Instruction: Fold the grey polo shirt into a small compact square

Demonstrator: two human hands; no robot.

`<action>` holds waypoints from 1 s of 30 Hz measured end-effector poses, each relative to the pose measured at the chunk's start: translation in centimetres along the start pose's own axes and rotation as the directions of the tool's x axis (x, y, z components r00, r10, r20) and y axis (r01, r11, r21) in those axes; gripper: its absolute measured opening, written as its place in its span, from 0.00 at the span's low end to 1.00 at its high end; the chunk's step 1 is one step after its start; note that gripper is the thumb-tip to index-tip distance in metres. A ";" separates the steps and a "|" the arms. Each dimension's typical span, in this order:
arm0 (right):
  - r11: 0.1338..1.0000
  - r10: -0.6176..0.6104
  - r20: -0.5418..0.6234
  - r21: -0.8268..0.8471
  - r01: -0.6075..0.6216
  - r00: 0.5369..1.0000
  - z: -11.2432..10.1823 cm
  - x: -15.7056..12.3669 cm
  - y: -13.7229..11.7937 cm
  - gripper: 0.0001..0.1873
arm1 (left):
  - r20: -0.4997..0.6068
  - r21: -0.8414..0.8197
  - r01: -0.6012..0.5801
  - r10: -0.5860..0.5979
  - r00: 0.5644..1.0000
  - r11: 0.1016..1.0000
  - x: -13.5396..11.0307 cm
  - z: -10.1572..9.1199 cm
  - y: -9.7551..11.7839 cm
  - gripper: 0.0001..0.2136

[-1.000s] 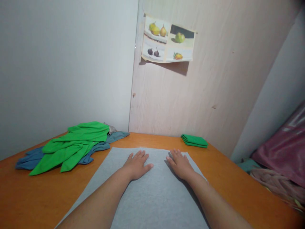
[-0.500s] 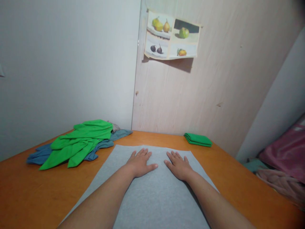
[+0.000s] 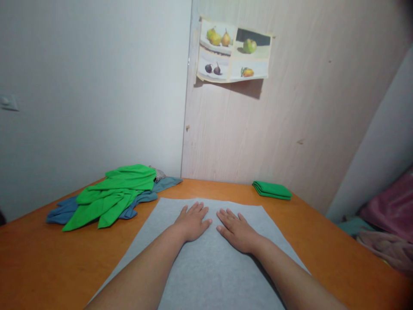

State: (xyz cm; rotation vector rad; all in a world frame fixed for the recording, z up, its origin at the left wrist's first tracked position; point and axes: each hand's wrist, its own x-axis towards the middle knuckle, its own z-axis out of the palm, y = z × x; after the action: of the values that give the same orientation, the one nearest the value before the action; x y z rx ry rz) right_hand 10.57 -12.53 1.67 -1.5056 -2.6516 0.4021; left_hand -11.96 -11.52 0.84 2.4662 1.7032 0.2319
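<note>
A light grey cloth (image 3: 213, 267) lies spread flat on the orange-brown table (image 3: 48, 267), its far edge toward the wall and its near end running out of view. My left hand (image 3: 192, 221) rests palm down on the far part of the cloth, fingers stretched out. Just to its right, my right hand (image 3: 237, 230) also lies flat on the cloth with its fingers spread. A narrow gap separates the two thumbs. Neither hand grips anything.
A loose heap with a bright green cloth (image 3: 119, 189) over a blue cloth (image 3: 64, 211) sits at the back left. A folded green cloth (image 3: 272, 190) lies at the back right. Pinkish fabric (image 3: 390, 206) is beyond the table's right edge. The wall carries a fruit picture (image 3: 232, 51).
My right hand has slid a little to the left and nearer to me across the cloth. My left hand stays about where it was. The view has shifted slightly left.
</note>
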 end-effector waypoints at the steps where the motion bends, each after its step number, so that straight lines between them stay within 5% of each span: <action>1: 0.999 0.046 -0.007 -0.013 -0.046 0.999 -0.1 0.0 0.2 0.37 | 0.002 0.000 0.001 -0.001 1.000 1.000 0.0 -0.1 0.0 0.33; 4: 0.993 0.114 -0.053 -0.037 -0.116 0.992 -0.3 -0.2 0.4 0.37 | 0.005 -0.005 0.006 -0.006 1.000 1.000 -0.2 -0.2 0.2 0.33; 11: 0.993 -0.118 -0.026 0.018 0.119 0.993 0.0 -0.5 -1.4 0.35 | 0.015 -0.024 0.003 -0.002 1.000 1.000 -0.1 -0.3 0.1 0.30; 16: 0.998 0.058 -0.098 -0.028 -0.061 0.993 0.7 -0.1 -0.9 0.38 | 0.012 -0.041 0.012 -0.011 1.000 0.999 -0.2 -0.2 0.2 0.29; 19: 0.997 0.039 -0.176 -0.057 -0.050 0.984 1.2 0.1 -0.4 0.39 | 0.010 -0.054 0.009 -0.009 1.000 0.998 -0.4 -0.2 0.4 0.29; 30: 0.992 0.064 -0.101 -0.100 -0.074 0.993 3.0 1.2 0.7 0.43 | -0.104 -0.003 0.000 -0.001 0.995 1.000 -0.7 0.4 0.6 0.29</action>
State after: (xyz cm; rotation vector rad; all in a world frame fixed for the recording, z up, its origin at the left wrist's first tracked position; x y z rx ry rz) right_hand 9.94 -11.72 -1.51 -1.6061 -2.5873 0.1916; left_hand -11.56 -12.45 0.54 2.4925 1.7417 0.3693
